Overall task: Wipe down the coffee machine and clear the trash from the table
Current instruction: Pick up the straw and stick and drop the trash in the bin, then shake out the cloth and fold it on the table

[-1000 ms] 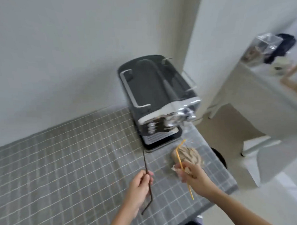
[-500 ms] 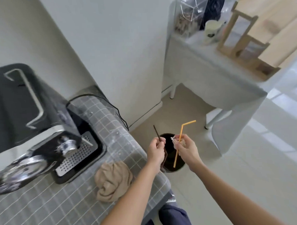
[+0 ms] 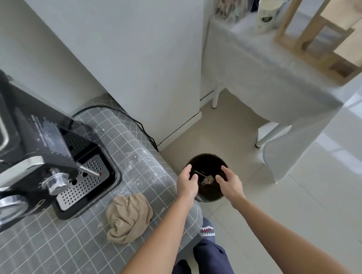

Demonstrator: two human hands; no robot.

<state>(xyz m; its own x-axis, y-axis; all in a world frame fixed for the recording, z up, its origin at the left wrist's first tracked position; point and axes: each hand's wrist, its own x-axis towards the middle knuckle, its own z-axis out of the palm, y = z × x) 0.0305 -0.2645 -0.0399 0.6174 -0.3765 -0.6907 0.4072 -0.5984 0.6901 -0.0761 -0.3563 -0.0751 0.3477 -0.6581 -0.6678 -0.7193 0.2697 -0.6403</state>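
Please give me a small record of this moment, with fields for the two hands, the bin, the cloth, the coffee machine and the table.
left hand: open, empty, above the bin's left rim
right hand: open, empty, above the bin's right rim
bin: dark, round, on the floor beside the table; a crumpled scrap and a thin stick show inside
cloth: beige, bunched up, lying on the table in front of the coffee machine
coffee machine: black and silver, on the table at left
table: grey grid cover
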